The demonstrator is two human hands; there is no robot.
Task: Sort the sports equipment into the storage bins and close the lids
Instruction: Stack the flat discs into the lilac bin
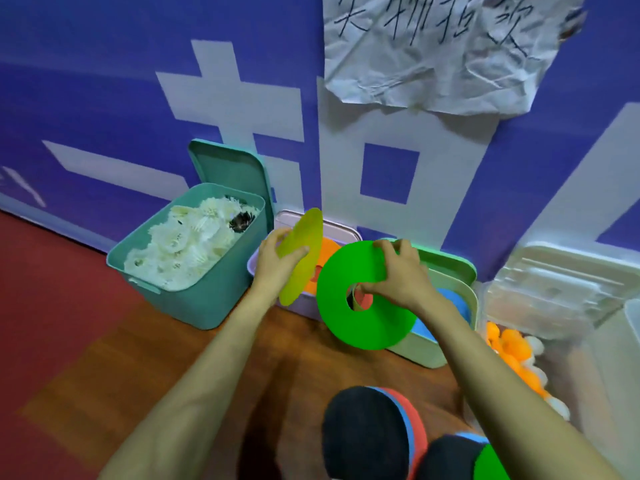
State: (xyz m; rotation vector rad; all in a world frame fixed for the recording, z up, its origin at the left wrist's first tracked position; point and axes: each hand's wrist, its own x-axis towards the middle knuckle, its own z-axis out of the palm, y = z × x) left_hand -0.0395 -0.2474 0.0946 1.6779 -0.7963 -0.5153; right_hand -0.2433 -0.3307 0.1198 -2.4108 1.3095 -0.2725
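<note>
Green flat ring [372, 329]: held face-up and tilted, over the gap between the lilac plastic bin [310, 308] and the pale green plastic bin [426, 355].
Right hand [401, 275]: pinches the green ring, thumb hooked at the centre hole, fingers curled over the outer edge.
Yellow flat disc [304, 230]: nearly upright, above the lilac bin.
Left hand [273, 261]: grips the yellow disc, thumb on its front face, fingers behind.
Bin contents: orange discs [327, 251] in the lilac bin; a blue disc [453, 303] in the pale green one.
Step judged: placing both pieces among the flat markers.
Method advised: lay each flat on the stack so no edge stands above the rim, or the lid may not seat.
Risk: releasing both at once; one could slide onto the floor.
Lids: all visible ones are open.
</note>
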